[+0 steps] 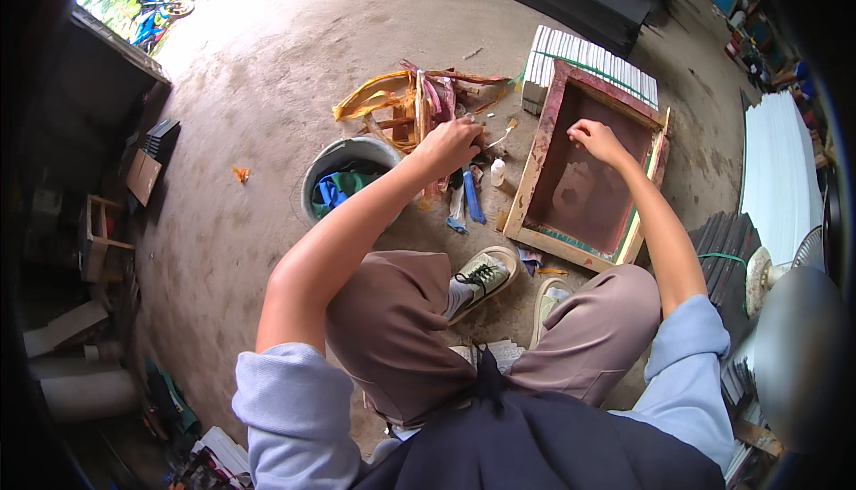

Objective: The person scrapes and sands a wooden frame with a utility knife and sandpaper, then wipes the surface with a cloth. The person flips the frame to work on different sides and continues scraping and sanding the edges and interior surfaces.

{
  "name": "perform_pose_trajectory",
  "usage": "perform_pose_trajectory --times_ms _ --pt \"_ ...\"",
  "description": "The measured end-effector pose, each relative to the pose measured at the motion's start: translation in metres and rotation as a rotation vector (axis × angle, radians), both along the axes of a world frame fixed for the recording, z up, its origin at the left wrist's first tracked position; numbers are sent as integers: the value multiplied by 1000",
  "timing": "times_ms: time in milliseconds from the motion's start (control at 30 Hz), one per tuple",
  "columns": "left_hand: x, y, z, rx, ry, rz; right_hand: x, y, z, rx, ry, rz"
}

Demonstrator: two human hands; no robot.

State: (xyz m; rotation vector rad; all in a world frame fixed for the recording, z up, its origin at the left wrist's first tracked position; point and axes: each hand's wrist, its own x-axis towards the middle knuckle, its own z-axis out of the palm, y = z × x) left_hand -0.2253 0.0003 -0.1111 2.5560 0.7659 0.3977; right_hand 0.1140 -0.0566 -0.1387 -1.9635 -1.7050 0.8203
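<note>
From my seat I see the left hand (453,144) stretched out over the concrete floor (259,107), its fingers curled in around something small by the pile of scrap wood and torn orange and pink material (412,102); what they hold I cannot make out. A spoon-like tool (501,136) lies just beside that hand, with a small white bottle (497,172) and a blue tube (473,197) on the floor near it. The right hand (596,140) rests inside the wooden screen frame (538,169), fingers bent and pinched down on its dark reddish mesh (588,191). The frame lies flat on the floor ahead of my right knee, against a stack of white sheets (588,60). A grey bucket with blue cloth (343,182) stands under my left forearm.
</note>
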Motion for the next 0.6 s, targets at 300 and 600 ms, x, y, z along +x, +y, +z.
perform_pose_trajectory --times_ms 300,600 --pt "79 31 -113 -60 178 112 128 -123 -110 117 -299 -333" --pt "223 40 -201 -519 -364 583 187 -191 -198 -66 328 -1033"
